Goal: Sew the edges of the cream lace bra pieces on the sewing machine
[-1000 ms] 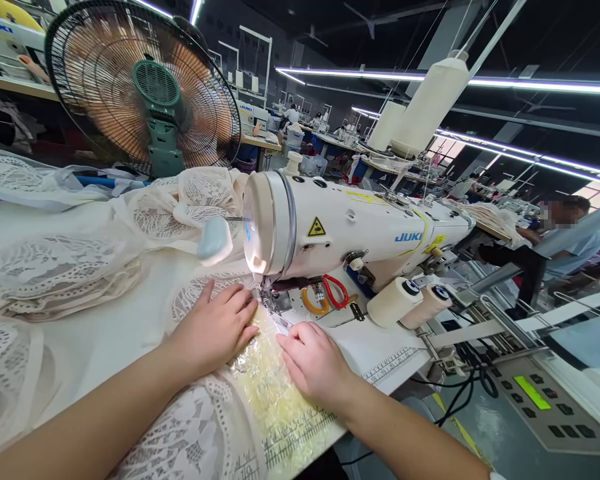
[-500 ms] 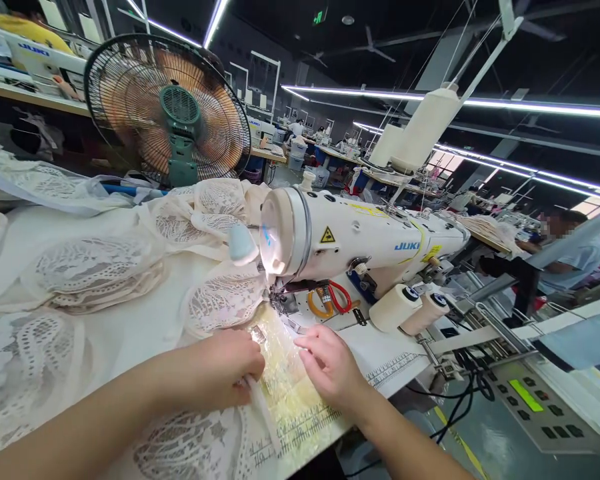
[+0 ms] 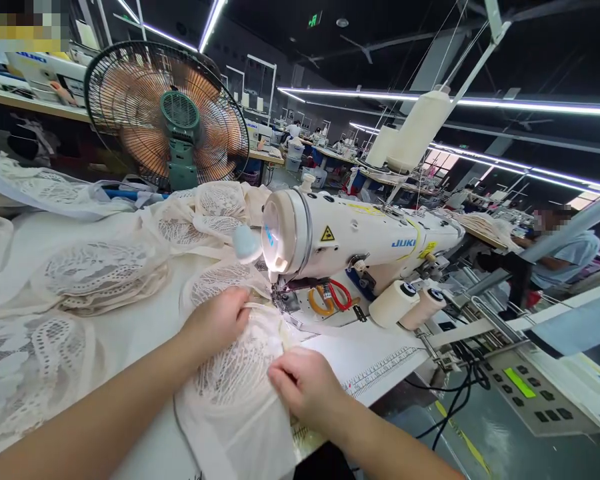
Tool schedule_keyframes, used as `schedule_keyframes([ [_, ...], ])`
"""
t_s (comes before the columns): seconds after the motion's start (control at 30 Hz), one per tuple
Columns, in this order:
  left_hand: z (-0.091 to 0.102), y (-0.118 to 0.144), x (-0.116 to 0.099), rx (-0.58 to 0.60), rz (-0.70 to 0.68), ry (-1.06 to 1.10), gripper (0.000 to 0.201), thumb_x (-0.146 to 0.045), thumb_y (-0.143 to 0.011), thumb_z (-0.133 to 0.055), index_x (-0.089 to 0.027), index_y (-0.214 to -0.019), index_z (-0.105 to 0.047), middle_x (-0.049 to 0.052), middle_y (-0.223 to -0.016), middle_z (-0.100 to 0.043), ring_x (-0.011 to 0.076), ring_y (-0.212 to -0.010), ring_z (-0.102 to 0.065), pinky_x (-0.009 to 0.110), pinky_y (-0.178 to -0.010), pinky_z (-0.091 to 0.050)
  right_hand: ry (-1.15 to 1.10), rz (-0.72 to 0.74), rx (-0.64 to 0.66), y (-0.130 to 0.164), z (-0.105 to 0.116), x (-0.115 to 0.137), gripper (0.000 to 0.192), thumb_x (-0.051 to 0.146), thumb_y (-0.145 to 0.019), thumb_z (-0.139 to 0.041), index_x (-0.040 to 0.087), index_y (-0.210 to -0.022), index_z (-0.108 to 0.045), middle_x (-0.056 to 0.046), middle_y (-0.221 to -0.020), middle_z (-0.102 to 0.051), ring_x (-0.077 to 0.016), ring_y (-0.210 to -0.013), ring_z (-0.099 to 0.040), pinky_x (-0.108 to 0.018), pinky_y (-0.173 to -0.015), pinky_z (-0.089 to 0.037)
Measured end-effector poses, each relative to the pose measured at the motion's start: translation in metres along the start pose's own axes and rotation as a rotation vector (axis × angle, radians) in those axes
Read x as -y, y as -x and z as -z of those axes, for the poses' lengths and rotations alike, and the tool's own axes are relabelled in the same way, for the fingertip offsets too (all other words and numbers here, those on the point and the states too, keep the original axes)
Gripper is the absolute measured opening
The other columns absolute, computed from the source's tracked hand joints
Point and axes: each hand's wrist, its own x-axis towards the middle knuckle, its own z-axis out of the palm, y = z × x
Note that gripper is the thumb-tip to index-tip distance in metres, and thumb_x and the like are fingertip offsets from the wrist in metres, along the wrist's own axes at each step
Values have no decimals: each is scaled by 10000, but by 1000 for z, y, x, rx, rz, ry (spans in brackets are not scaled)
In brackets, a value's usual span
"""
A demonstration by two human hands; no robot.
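A cream lace bra piece (image 3: 237,373) lies at the table's front edge, its sheer band trailing toward me. My left hand (image 3: 220,321) is closed on its upper edge, just left of the presser foot (image 3: 286,300). Lower and to the right, my right hand (image 3: 307,383) pinches the right edge of the same piece, fingers curled. Behind my left hand, another lace cup (image 3: 220,277) rests beside the needle area. The white sewing machine (image 3: 340,233) stands over this spot, its lamp lit. Fingertips of both hands are partly hidden.
Several lace pieces (image 3: 100,267) are spread on the left of the table. Red-handled snips (image 3: 339,295) and two thread cones (image 3: 395,305) sit right of the needle. A fan (image 3: 170,120) stands behind. At right are a control panel (image 3: 525,393) and a seated person (image 3: 560,257).
The lace piece has come up over the yellowish patch and ruler marks on the table. My left hand has moved up toward the needle; my right hand has dropped slightly toward me.
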Motion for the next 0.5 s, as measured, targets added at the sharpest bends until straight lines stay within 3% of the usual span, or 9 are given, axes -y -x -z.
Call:
schedule_keyframes([
  [0.03,1,2,0,54,-28,-81,168,-198,-781,-357,-207,-775,-525,18,-701,-551,179,-604,-538,273,-522,-340,53,-40,1,-4,3,-2,257,235,-851,-473,171,-678,-651,-46,-660,-625,-163,-660,-557,-257,-601,-401],
  [0.1,4,6,-3,156,-109,-189,353,-103,-721,-394,-235,-987,-584,20,-754,-596,183,-612,-567,265,-498,-307,84,-79,7,-8,10,-6,256,209,-855,-465,169,-695,-661,-51,-695,-655,-167,-681,-577,-259,-614,-409],
  [0.2,6,9,-10,269,-184,-315,571,-66,-669,-442,-299,-1171,-585,61,-938,-641,222,-695,-625,265,-494,-319,0,-59,22,-8,19,-14,246,200,-861,-461,181,-866,-706,-56,-848,-713,-178,-799,-630,-260,-704,-451],
  [0.33,5,7,-24,375,-146,-463,639,-51,-708,-428,-274,-1301,-512,115,-1065,-626,270,-722,-656,305,-517,-406,15,-89,49,-6,22,-23,310,207,-865,-448,177,-1037,-705,-86,-982,-719,-213,-903,-646,-294,-771,-477],
  [0.5,0,3,-35,381,-115,-481,564,-79,-785,-387,-232,-1318,-489,125,-1037,-619,284,-763,-657,355,-599,-481,75,-129,108,-7,25,-25,373,209,-877,-423,154,-1157,-662,-101,-1005,-713,-233,-907,-646,-316,-767,-487],
])
